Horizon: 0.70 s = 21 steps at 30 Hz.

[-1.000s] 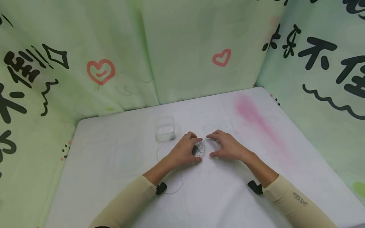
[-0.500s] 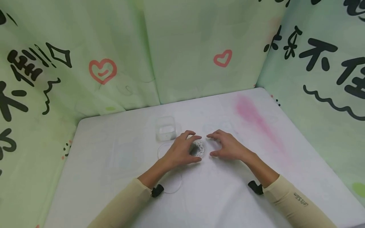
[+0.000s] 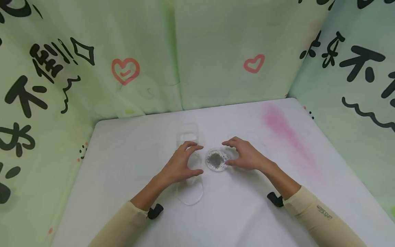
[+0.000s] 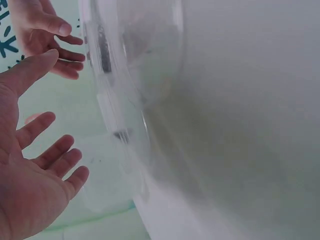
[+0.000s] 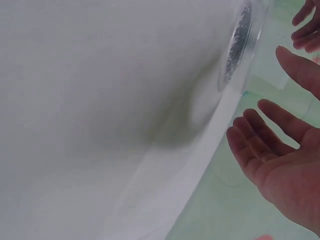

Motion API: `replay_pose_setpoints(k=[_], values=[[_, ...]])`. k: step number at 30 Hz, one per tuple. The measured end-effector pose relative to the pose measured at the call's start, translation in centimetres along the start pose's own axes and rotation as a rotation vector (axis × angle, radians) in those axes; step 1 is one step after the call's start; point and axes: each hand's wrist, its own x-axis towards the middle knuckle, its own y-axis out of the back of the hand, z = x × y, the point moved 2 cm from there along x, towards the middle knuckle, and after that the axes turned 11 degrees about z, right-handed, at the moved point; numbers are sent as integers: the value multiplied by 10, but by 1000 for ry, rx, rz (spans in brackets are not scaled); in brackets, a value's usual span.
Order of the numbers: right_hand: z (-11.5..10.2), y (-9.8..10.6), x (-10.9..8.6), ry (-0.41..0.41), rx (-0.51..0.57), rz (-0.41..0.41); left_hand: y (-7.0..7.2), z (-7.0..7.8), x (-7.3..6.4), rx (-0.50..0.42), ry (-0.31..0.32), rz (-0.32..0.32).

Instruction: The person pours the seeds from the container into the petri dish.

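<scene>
A clear round shallow dish [image 3: 217, 160] holding dark grey granules lies on the white table between my two hands. My left hand [image 3: 176, 166] hovers left of it, thumb and fingers spread in a loose C shape with nothing in them. Beneath that hand, another clear round dish or lid [image 3: 195, 160] shows in part. From the right, my right hand [image 3: 248, 155] comes close, its fingers relaxed and apart, the thumb tip overlapping the dish's right edge in the head view. The right wrist view shows the granules [image 5: 237, 45] edge-on, beyond the open palm.
A clear squarish container [image 3: 187, 130] stands behind my left hand. Nearer to me lies a thin clear round lid or dish [image 3: 190, 195]. Green cloth [image 3: 213, 79] with drawn hearts and black writing hangs around the table [image 3: 132, 147], which has a pink smear [image 3: 282, 127] at right.
My left hand has drawn away leftward from the granule dish, uncovering it. My right hand has come slightly closer to the dish's right edge. The head view has turned a little left.
</scene>
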Motion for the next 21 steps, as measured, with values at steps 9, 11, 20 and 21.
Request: replay_pose_setpoints(k=[9, 11, 20, 21], values=[[-22, -4, 32, 43, 29, -29, 15, -26, -22, -4, 71, 54], [-25, -6, 39, 49, 33, -29, 16, -30, -25, -8, 87, 60], [-53, -29, 49, 77, 78, -94, 22, -52, -37, 10, 149, 84], [-56, -33, 49, 85, 79, -105, 24, -54, -38, 11, 154, 88]])
